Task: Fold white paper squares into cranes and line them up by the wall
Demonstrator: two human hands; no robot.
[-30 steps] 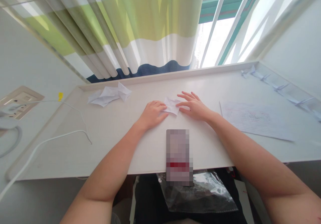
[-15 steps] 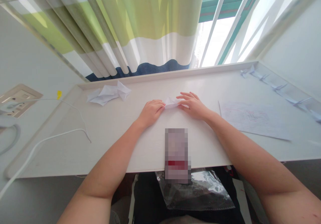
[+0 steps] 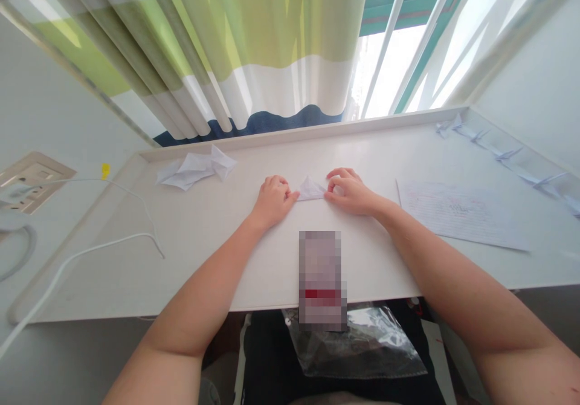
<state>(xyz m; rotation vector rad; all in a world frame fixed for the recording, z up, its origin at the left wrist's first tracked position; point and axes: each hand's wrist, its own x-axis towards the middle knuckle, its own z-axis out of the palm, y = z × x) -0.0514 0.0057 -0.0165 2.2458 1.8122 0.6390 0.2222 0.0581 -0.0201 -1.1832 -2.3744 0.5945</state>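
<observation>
A small folded piece of white paper (image 3: 311,190) lies on the white desk between my hands, its middle rising to a peak. My left hand (image 3: 275,202) is closed, with thumb and fingertips at the paper's left end. At the opposite end, my right hand (image 3: 350,192) pinches the right corner with curled fingers. A blurred-out rectangular thing (image 3: 319,263) lies nearer to me, across the desk's front edge.
Several folded white papers (image 3: 194,168) lie at the back left. A written sheet (image 3: 460,214) lies on the right, with a row of folded paper pieces (image 3: 510,156) beyond it. White cables (image 3: 90,249) cross the left side. A clear plastic bag (image 3: 357,347) hangs over my lap.
My right fingers have curled in from a stretched pose, and my left fingers have drawn back a little. More of the paper shows now, with a clearer peak.
</observation>
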